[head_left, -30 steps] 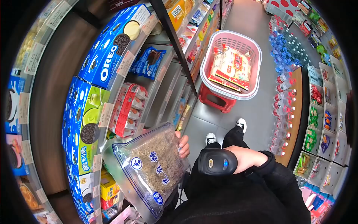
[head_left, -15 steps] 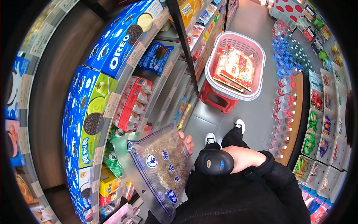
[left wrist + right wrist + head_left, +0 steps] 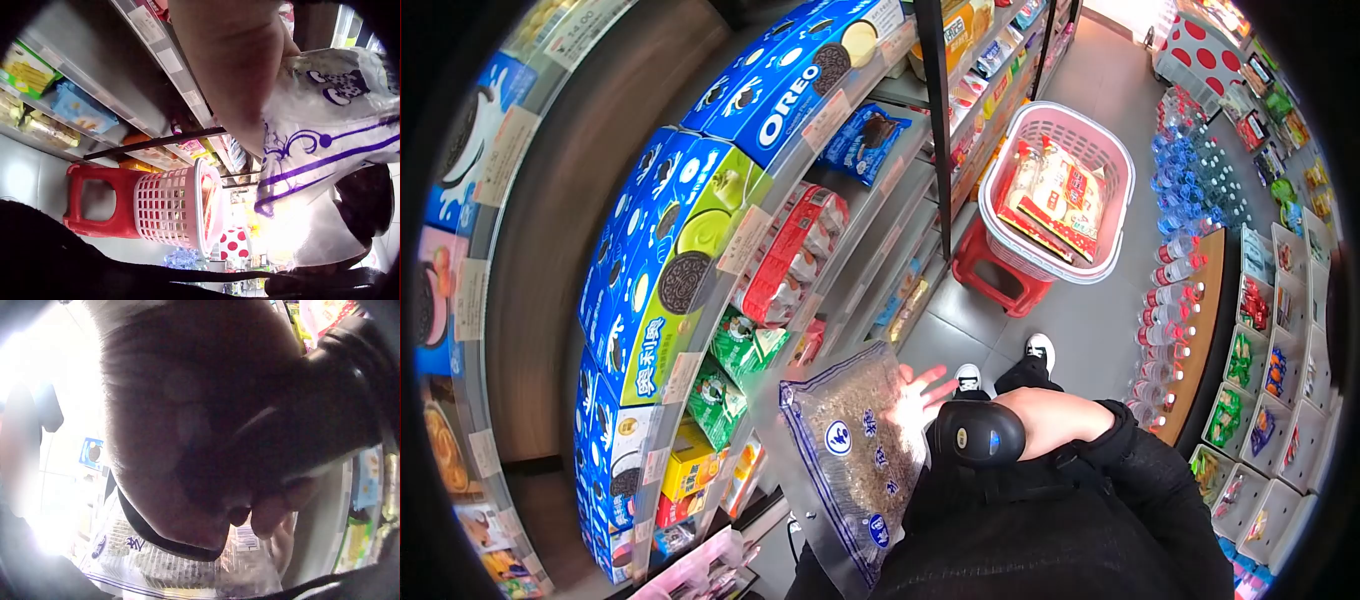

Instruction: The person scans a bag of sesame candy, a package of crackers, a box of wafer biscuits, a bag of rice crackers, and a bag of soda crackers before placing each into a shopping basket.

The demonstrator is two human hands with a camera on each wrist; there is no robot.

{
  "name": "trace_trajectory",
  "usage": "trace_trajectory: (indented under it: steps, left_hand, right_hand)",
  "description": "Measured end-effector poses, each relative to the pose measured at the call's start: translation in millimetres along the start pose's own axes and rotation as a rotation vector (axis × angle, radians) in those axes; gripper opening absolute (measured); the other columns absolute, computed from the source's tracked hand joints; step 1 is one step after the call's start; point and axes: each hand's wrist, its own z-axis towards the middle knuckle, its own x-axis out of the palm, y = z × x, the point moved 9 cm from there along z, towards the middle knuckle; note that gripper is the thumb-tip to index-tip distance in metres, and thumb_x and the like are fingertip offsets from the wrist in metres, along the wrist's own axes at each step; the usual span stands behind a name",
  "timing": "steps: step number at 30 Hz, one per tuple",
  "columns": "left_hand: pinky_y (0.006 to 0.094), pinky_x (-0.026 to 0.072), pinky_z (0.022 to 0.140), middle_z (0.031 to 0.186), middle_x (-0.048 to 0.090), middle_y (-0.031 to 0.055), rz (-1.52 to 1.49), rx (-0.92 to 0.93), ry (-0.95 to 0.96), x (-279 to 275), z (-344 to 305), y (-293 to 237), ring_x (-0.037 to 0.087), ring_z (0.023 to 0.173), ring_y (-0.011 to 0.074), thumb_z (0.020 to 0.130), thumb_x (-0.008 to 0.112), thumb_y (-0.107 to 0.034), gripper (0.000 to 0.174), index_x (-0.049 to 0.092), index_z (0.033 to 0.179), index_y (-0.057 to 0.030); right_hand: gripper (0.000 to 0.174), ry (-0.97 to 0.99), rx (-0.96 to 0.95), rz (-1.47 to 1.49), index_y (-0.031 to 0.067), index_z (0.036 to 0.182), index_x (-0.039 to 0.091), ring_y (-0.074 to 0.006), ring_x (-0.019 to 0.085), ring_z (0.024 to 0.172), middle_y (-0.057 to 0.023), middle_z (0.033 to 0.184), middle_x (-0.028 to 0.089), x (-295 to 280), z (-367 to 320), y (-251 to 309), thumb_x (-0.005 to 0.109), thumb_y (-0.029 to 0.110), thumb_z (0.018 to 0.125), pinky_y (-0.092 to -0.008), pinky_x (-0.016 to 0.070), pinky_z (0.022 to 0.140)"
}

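My left hand (image 3: 925, 388) holds a clear plastic bag (image 3: 855, 455) of brownish, crumbly food with blue printed characters. Its fingers stick out past the bag's right edge, lit by a bright glow; the rest of the hand is behind the bag. The left wrist view shows the bag (image 3: 331, 137) tilted close by the palm side. My right hand (image 3: 1065, 422) grips a black barcode scanner (image 3: 977, 433), its head beside the bag's right edge. Beyond the scanner's rim in the right wrist view, a white barcode label (image 3: 247, 539) shows on the bag.
Shelves on the left hold blue Oreo boxes (image 3: 665, 215), a red-banded multipack (image 3: 790, 255) and green packets (image 3: 718, 405). Ahead, a pink basket (image 3: 1122, 200) with red-and-white snack bags stands on a red stool (image 3: 1000, 280). Bottled drinks (image 3: 1170, 300) and bins (image 3: 1268, 430) line the right.
The bag has shifted right and closer to the scanner. A bright light now falls on its edge and the left fingers, which are more spread. The shelves have swung rightward in view.
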Motion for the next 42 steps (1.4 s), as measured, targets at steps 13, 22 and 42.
trace_trajectory:
  steps: [13, 22, 42]
  left_hand:
    - [0.0353, 0.0402, 0.081, 0.088, 0.051, 0.0132, 0.071, 0.114, -0.009, 25, 10, -17, 0.051, 0.086, 0.0272, 0.069, 0.060, -0.039, 0.050, 0.043, 0.105, -0.0082]
    - [0.0356, 0.0454, 0.077, 0.106, 0.052, 0.0096, 0.142, 0.169, -0.345, -98, 7, -33, 0.053, 0.092, 0.0203, 0.082, 0.041, -0.046, 0.049, 0.044, 0.112, -0.0072]
    - [0.0283, 0.0427, 0.078, 0.101, 0.053, 0.0058, 0.269, 0.542, -0.563, -68, -2, -70, 0.052, 0.090, 0.0147, 0.082, 0.048, -0.015, 0.032, 0.042, 0.112, -0.0021]
  right_hand:
    - [0.037, 0.046, 0.033, -0.044, 0.0003, 0.092, 0.049, -0.0267, 0.056, 0.076, -0.0157, 0.083, 0.057, 0, -3, 2, 0.064, 0.016, 0.062, -0.0321, 0.0430, 0.069]
    - [0.072, -0.198, 0.115, 0.495, 0.0026, 0.119, 0.035, -0.0166, 0.044, 0.103, -0.0090, 0.113, 0.047, -26, -36, -19, 0.072, 0.004, 0.057, -0.0304, 0.0334, 0.089]
    - [0.070, -0.341, 0.293, 0.638, 0.0035, 0.116, 0.038, -0.0127, 0.044, 0.099, -0.0028, 0.106, 0.049, -125, -25, -92, 0.071, 0.000, 0.055, -0.0278, 0.0326, 0.088]
